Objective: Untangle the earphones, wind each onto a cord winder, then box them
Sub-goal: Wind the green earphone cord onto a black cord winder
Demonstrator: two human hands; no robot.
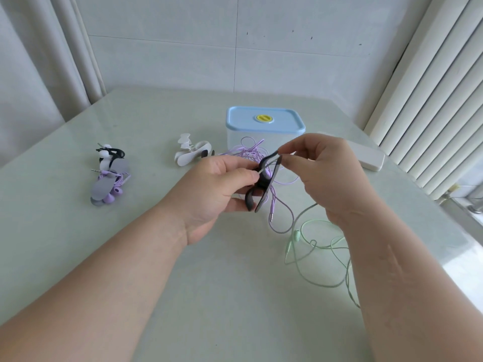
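Note:
My left hand [222,186] grips a dark grey cord winder [264,184] above the middle of the table. My right hand [321,168] pinches the winder's upper flap and bends it back. A purple earphone cord [281,220] trails through the winder, its loose bundle [251,151] lying behind and its plug hanging below. A green earphone cord [321,246] lies loose on the table to the right. The storage box [264,126], clear with a blue lid on, stands behind my hands.
Two wound earphones on winders [111,173] lie at the left. Spare white winders [192,151] sit beside the box. A white oblong object [366,158] rests at the right near the table [156,257] edge. Curtains and a tiled wall stand behind.

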